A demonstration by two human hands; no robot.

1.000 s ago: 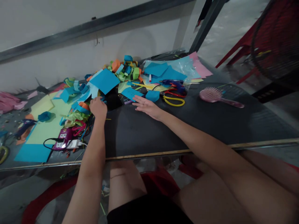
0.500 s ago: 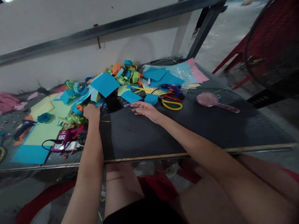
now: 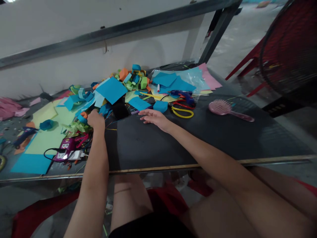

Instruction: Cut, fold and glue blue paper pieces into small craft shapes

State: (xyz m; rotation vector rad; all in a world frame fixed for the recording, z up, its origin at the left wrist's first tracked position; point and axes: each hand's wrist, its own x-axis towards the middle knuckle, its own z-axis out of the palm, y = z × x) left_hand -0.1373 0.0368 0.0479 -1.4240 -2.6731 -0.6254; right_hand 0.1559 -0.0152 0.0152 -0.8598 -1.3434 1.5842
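Dark table (image 3: 148, 145), pale wall (image 3: 61, 71) | left grip (image 3: 95, 119): among paper pieces (image 3: 78, 128), cannot tell if pinching | right grip (image 3: 158, 120): spread

This looks like a craft workshop to me. Bright paper (image 3: 112, 90), folded paper shapes (image 3: 160, 106), scissors (image 3: 183, 116) and a glue gun (image 3: 25, 136) lie on the dark counter (image 3: 148, 145), and a big fan (image 3: 289, 49) stands near a red chair (image 3: 254, 54).
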